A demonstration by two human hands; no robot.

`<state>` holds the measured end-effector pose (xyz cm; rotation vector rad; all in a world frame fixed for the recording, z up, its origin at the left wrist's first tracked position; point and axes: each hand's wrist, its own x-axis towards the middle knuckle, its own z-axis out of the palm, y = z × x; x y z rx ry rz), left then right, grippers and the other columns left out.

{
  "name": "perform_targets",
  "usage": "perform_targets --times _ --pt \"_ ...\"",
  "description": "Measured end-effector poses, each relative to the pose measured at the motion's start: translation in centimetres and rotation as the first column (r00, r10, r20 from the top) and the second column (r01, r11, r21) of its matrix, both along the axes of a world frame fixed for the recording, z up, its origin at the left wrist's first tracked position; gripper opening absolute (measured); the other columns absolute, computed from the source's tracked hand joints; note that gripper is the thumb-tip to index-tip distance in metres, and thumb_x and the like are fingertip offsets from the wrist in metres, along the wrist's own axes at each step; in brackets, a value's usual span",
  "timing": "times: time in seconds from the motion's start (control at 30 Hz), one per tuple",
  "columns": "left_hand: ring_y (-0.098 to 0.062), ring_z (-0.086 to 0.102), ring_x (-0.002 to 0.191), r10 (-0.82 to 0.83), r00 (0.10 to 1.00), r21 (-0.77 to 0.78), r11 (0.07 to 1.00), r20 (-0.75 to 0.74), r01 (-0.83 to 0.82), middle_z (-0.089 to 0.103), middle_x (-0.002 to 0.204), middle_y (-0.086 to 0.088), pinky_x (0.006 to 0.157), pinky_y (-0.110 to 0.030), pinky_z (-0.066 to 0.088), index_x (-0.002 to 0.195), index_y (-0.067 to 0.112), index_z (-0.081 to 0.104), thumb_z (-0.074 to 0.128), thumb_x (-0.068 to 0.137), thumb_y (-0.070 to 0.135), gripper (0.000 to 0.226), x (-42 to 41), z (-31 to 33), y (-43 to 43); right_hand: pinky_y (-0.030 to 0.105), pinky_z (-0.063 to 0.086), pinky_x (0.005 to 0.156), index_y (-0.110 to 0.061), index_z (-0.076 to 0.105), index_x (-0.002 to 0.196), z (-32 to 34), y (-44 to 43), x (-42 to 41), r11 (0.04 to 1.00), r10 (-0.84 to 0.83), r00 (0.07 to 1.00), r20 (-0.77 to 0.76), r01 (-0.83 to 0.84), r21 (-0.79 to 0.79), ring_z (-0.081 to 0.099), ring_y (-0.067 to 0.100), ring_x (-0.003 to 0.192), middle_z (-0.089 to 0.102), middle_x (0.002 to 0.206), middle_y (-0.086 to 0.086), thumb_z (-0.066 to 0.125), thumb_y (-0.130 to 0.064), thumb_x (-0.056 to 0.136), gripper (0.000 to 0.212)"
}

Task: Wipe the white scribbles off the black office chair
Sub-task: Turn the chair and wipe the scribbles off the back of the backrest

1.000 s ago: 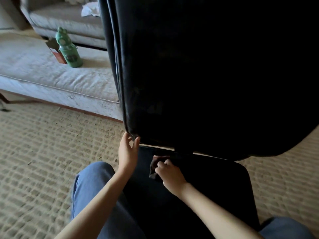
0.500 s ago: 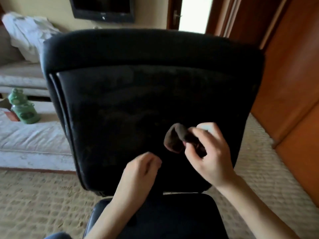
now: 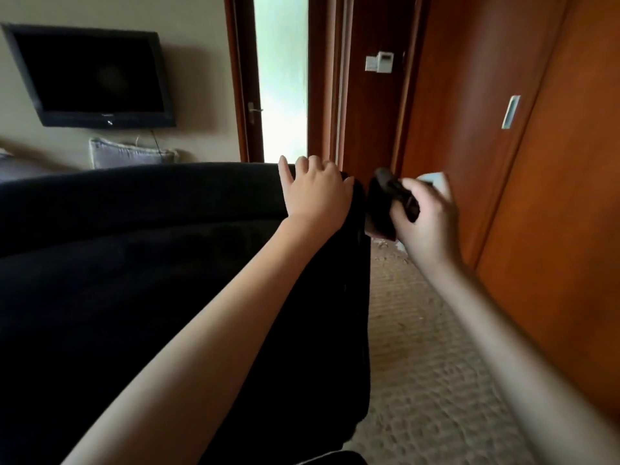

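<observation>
The black office chair [image 3: 161, 297] fills the left and centre of the frame, its backrest seen from behind and above; the top edge runs from the left border to just right of centre, where it turns down into the right side edge. No white scribbles are visible on the dark surface shown, though it is too dark to be sure.

Your left hand [image 3: 313, 189] lies flat on the top right corner of the backrest, fingers spread and draped over the edge, pressing rather than gripping. Your right hand [image 3: 426, 216] is just right of that corner, clear of the chair, fingers curled shut around a dark cloth [image 3: 385, 203]; a pale object [image 3: 432, 179] shows behind the fingers, too blurred to identify.

The deciding relation: the chair lies to the left of the cloth hand, the nearest surface being the backrest's vertical right edge. The right hand is the wiping hand; the left appears to steady or turn the chair.

No containers are in view. Beyond the chair: a wall-mounted television [image 3: 90, 75] at upper left, a doorway [image 3: 281, 78] at top centre, wooden panels [image 3: 536, 162] on the right, woven carpet [image 3: 429, 364] below.
</observation>
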<state>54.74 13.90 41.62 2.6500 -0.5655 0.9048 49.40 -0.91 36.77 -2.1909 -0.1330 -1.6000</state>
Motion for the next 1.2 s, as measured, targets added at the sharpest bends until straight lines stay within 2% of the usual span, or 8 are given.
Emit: perform_targets --times 0.13,0.3,0.5,0.63,0.8,0.93,1.1,1.2 --pt "-0.024 0.047 0.116 0.007 0.996 -0.106 0.994 0.087 0.002 0.058 0.118 -0.006 0.108 -0.036 0.020 0.112 0.014 0.064 0.032 0.100 0.035 0.040 0.5 -0.1 -0.2 0.020 0.036 0.073 0.005 0.067 0.095 0.8 -0.6 1.3 0.999 0.041 0.999 0.014 -0.041 -0.022 0.055 0.028 0.080 0.056 0.090 0.021 0.059 0.007 0.075 0.021" --pt "-0.022 0.046 0.115 -0.058 0.998 -0.190 0.980 0.027 0.062 0.058 0.116 -0.004 0.109 -0.035 0.016 0.108 0.014 0.066 0.033 0.100 0.030 0.037 0.5 0.2 -0.5 0.024 0.040 0.077 0.001 0.066 0.100 0.3 -0.6 1.6 0.984 0.138 0.990 -0.037 -0.141 -0.111 0.055 0.028 0.087 0.054 0.095 0.016 0.051 -0.006 0.080 0.026" --pt "-0.024 0.047 0.108 -0.131 0.990 -0.198 0.970 0.055 0.140 0.058 0.109 -0.005 0.104 -0.035 0.018 0.104 0.014 0.066 0.034 0.099 0.024 0.034 -0.2 0.1 -2.4 0.040 0.049 0.082 -0.001 0.067 0.107 -1.4 -0.9 -0.5 0.976 0.129 0.986 -0.101 -0.144 -0.163 0.055 0.031 0.093 0.053 0.106 0.017 0.057 -0.011 0.088 0.024" --pt "-0.024 0.046 0.112 -0.207 0.976 -0.180 0.959 0.071 0.217 0.056 0.113 -0.004 0.104 -0.034 0.017 0.108 0.018 0.065 0.034 0.099 0.025 0.033 -1.0 0.0 -4.4 0.032 0.042 0.087 0.000 0.068 0.106 -2.8 -1.8 -3.6 0.964 0.043 0.994 -0.102 -0.068 -0.258 0.056 0.035 0.093 0.057 0.108 0.018 0.059 -0.006 0.087 0.022" --pt "-0.024 0.045 0.114 -0.295 0.951 -0.163 0.938 0.092 0.307 0.056 0.115 -0.005 0.105 -0.034 0.016 0.112 0.017 0.065 0.035 0.099 0.024 0.033 -2.2 -0.2 -6.1 0.036 0.047 0.073 0.002 0.070 0.102 -8.8 -2.1 -8.9 0.894 -0.012 0.988 -0.156 -0.059 -0.445 0.057 0.031 0.077 0.059 0.106 0.014 0.058 0.002 0.086 0.020" --pt "-0.024 0.045 0.114 -0.311 0.942 -0.164 0.930 0.125 0.329 0.057 0.115 -0.005 0.105 -0.034 0.015 0.113 0.016 0.065 0.033 0.099 0.023 0.035 -2.6 -0.4 -6.5 0.035 0.048 0.067 0.001 0.069 0.100 -10.9 -2.5 -11.8 0.778 -0.067 0.980 -0.188 -0.067 -0.625 0.053 0.026 0.074 0.058 0.106 0.012 0.056 0.001 0.092 0.016" --pt "-0.026 0.047 0.111 -0.300 0.941 -0.157 0.933 0.159 0.324 0.058 0.113 -0.006 0.103 -0.033 0.016 0.111 0.014 0.065 0.034 0.099 0.023 0.035 -3.3 -0.5 -7.0 0.033 0.040 0.072 0.006 0.069 0.093 -2.3 -2.8 -8.6 0.895 -0.199 0.977 -0.083 0.147 -0.421 0.043 0.027 0.082 0.062 0.095 0.018 0.060 0.008 0.080 0.016" --pt "-0.025 0.047 0.110 -0.306 0.939 -0.158 0.931 0.158 0.330 0.058 0.114 -0.005 0.103 -0.033 0.017 0.112 0.016 0.065 0.034 0.099 0.024 0.034 -3.0 -0.6 -7.0 0.036 0.041 0.074 0.007 0.069 0.092 -4.6 -2.6 -8.7 0.890 -0.148 0.982 -0.117 0.080 -0.450 0.048 0.029 0.082 0.062 0.095 0.020 0.061 0.008 0.078 0.016"
